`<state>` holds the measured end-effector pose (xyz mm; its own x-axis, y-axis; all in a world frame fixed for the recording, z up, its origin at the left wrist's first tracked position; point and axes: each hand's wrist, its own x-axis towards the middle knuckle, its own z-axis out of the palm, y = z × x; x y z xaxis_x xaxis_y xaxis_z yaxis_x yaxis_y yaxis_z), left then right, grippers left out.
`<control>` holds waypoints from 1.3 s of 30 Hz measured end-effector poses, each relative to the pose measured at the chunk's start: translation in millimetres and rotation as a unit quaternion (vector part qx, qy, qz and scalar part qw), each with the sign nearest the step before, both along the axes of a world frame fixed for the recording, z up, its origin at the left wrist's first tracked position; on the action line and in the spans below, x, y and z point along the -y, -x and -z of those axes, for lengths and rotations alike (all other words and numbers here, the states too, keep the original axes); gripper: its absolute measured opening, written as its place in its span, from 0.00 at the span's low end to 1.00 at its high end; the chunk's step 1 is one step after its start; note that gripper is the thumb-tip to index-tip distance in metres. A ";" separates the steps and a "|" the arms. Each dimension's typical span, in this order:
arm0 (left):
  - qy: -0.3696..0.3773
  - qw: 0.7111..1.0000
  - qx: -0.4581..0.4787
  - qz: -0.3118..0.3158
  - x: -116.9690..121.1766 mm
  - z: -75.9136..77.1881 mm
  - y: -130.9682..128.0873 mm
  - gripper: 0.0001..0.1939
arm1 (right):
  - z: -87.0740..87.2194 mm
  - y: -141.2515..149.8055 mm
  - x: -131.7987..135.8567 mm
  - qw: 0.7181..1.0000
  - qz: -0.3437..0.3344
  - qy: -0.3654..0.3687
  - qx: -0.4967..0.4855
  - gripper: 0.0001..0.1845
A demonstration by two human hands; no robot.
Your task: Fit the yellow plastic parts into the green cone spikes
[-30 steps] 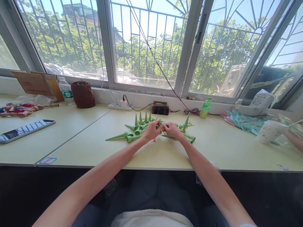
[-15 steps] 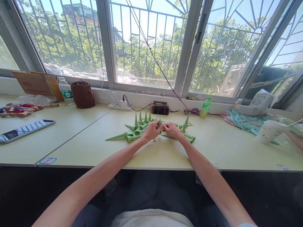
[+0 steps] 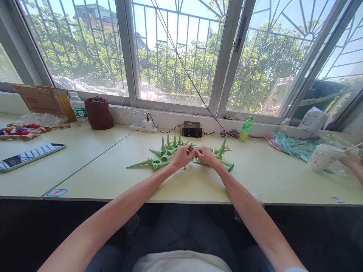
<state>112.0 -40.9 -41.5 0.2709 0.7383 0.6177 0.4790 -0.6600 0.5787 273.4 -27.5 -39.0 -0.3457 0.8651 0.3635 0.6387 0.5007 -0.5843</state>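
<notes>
My left hand (image 3: 182,155) and my right hand (image 3: 205,155) meet fingertip to fingertip over the table. A green plastic watering spike (image 3: 191,146) stands between them, its tip showing above the fingers and the rest mostly covered. Both hands look closed around it; the exact finger contact is too small to make out. Around them are several more green spikes, some upright like the tall one (image 3: 223,146) at right, others lying down like the long one (image 3: 139,163) at left. Small yellow parts show among them, one yellow piece (image 3: 185,167) just below my left hand.
A phone (image 3: 32,156) and wooden toys (image 3: 27,132) lie at left. Behind the spikes are a power strip (image 3: 143,128) and a dark device (image 3: 192,130). To the right stand a green bottle (image 3: 246,129), teal straps (image 3: 295,145), a white cup (image 3: 324,158) and another person's hand (image 3: 353,162).
My hands stay nearly still at the same spot with the green spike. At the far right, the other person's hand has moved further into view beside the cup.
</notes>
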 end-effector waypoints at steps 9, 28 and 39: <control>-0.004 1.000 -0.003 -0.007 2.4 -1.7 -0.5 0.14 | 0.7 -0.1 -1.3 1.000 -0.003 -0.008 0.006 0.19; -0.010 1.000 -0.005 -0.009 -1.9 1.6 -0.5 0.13 | -0.5 0.2 0.9 1.000 0.000 -0.010 0.013 0.19; -0.012 1.000 -0.004 -0.004 -1.9 1.6 -0.5 0.13 | -0.4 -0.1 0.8 1.000 -0.008 -0.016 0.010 0.19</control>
